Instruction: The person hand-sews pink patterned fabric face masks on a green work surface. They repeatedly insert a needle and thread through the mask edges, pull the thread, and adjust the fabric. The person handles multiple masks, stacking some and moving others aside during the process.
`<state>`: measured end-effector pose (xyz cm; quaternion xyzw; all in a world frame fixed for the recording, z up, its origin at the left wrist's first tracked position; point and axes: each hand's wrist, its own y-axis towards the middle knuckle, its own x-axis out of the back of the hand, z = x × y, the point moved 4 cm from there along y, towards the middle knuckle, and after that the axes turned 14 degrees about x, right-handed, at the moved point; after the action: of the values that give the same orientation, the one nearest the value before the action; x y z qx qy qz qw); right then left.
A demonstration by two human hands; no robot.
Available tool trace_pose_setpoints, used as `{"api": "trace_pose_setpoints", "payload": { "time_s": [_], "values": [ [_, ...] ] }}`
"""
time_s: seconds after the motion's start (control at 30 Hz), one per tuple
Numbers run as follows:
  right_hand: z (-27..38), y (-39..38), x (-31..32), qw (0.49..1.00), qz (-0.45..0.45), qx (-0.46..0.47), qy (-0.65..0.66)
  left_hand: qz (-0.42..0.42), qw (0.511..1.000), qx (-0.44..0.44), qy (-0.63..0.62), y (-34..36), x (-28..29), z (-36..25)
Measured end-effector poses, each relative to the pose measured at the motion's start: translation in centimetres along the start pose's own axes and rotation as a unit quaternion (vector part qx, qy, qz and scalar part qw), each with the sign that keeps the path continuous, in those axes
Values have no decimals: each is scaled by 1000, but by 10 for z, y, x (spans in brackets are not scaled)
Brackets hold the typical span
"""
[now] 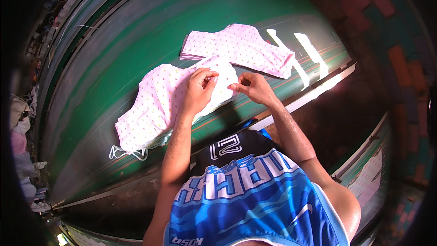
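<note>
A pale pink garment piece [157, 93] with a small dotted print lies stretched across the green table, below and left of a second piece. White cords or ties hang loose from its lower left end. My left hand [199, 91] rests over its right part, thumb and fingertips pinched together on the cloth. At the garment's right edge, my right hand [255, 88] is closed, with thumb and forefinger pinching the fabric. Glare washes out the cloth between both hands. Beyond them lies a folded stack of matching pink pieces [246, 48], touching or nearly touching the nearer garment.
The green table [114, 41] has worn, dark patches and a pale front edge. Bright strips [312, 53] show at its right end. Light-coloured cloth [20, 132] is heaped along the far left. Another surface [364, 177] stands at the lower right.
</note>
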<state>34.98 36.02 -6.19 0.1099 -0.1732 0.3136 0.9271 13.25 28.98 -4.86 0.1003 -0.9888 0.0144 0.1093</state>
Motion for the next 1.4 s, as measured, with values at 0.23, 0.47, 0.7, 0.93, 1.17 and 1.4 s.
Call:
{"api": "trace_pose_setpoints", "payload": {
  "time_s": [0.23,0.47,0.7,0.93,1.17,1.4],
  "values": [
    [23,0,10,990,29,44,-132,19,1000,-4,20,-3,1,-6],
    [43,2,13,967,-10,58,-247,6,1000,23,11,-3,3,-7],
    [50,4,25,974,20,-12,-227,-5,999,-16,33,-4,2,-3],
    [48,7,28,977,78,-68,-189,17,999,15,27,-7,2,-11],
    [35,15,30,970,127,-50,-200,27,999,-18,11,-6,0,-5],
    [50,9,29,960,150,-103,-211,30,996,-43,70,-9,-2,-19]
  ]
}}
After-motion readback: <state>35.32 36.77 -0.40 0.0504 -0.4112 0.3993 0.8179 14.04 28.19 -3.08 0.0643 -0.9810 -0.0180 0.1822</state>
